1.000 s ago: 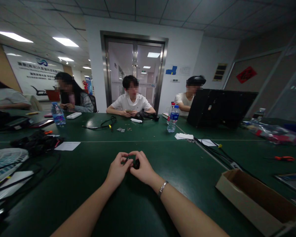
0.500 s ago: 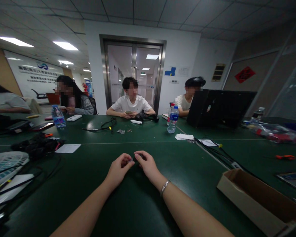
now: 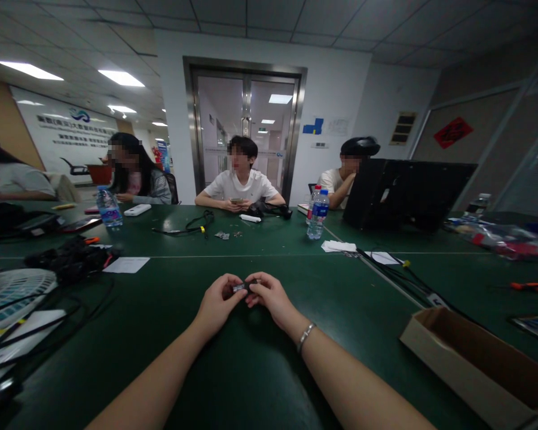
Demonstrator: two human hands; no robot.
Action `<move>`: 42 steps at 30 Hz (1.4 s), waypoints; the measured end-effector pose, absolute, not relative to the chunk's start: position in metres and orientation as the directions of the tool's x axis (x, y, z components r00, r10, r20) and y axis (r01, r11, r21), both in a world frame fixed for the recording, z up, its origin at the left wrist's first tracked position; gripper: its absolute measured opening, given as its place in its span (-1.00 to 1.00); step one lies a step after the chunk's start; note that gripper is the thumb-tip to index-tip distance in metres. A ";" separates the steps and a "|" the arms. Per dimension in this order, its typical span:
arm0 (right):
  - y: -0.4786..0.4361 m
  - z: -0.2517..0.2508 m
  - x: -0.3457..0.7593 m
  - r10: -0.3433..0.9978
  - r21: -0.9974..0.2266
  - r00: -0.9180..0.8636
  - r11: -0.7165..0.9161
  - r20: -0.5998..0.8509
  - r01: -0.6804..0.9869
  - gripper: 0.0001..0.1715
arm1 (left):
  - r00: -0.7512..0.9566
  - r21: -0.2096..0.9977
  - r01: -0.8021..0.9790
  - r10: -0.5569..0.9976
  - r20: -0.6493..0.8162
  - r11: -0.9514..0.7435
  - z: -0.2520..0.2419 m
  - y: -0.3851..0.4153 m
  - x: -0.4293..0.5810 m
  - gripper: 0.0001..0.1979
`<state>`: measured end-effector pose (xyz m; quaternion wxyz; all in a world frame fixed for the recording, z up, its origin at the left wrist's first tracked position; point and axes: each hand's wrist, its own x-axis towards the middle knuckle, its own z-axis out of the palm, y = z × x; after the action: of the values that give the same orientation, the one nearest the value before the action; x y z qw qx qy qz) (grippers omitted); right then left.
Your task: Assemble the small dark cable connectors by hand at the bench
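Note:
My left hand (image 3: 218, 303) is closed in a pinch, with a small shiny silver-grey piece (image 3: 238, 288) between thumb and fingers. It is too small for me to tell its kind. Right beside it, my right hand (image 3: 271, 298) is also closed, thumb against fingers. Something small and dark shows at those fingertips, too small to name. Both sets of fingertips nearly meet, just above the green table (image 3: 251, 382). A silver bracelet (image 3: 305, 338) circles my right wrist.
An open cardboard box (image 3: 452, 370) stands at the right, near an orange-handled screwdriver (image 3: 529, 286). Bottles (image 3: 316, 221), cables (image 3: 188, 224) and a monitor (image 3: 407, 194) lie farther back. A white fan (image 3: 18, 292) and black cords are left. Several people sit across the table.
My right fingers have curled in closer, and more of the silver-grey piece shows in my left hand. The view has shifted slightly. Across the table, one person at the right has raised a hand.

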<state>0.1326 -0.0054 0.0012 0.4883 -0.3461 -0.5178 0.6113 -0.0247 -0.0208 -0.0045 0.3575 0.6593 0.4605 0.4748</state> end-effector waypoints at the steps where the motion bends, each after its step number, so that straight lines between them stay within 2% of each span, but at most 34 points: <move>1: -0.005 0.001 0.133 0.955 -0.970 -0.287 0.008 0.080 -0.244 -0.73 | 0.125 0.912 0.262 0.948 0.293 -0.316 -0.005 -0.021 -0.025 -0.77; 14: 0.000 -0.005 0.134 0.947 -0.963 -0.312 -0.008 0.080 -0.270 -0.71 | 0.140 0.948 0.147 0.955 0.261 -0.281 -0.005 -0.019 -0.026 -0.75; 25: 0.001 -0.005 0.135 0.946 -0.959 -0.318 -0.032 0.062 -0.281 -0.70 | 0.120 0.955 0.166 0.966 0.227 -0.245 0.009 -0.029 -0.024 -0.77; 35: 0.001 -0.005 0.135 0.943 -0.960 -0.327 -0.036 0.060 -0.279 -0.70 | 0.071 0.964 0.091 0.968 0.243 -0.248 0.001 -0.025 -0.026 -0.67; 42: 0.002 -0.006 0.134 0.946 -0.962 -0.319 -0.038 0.052 -0.270 -0.70 | 0.107 0.965 0.065 0.964 0.244 -0.252 0.001 -0.024 -0.025 -0.72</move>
<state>0.1339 0.0022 -0.0060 0.4770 -0.3360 -0.5034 0.6373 -0.0255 -0.0240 0.0013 0.4373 0.6019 0.4274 0.5136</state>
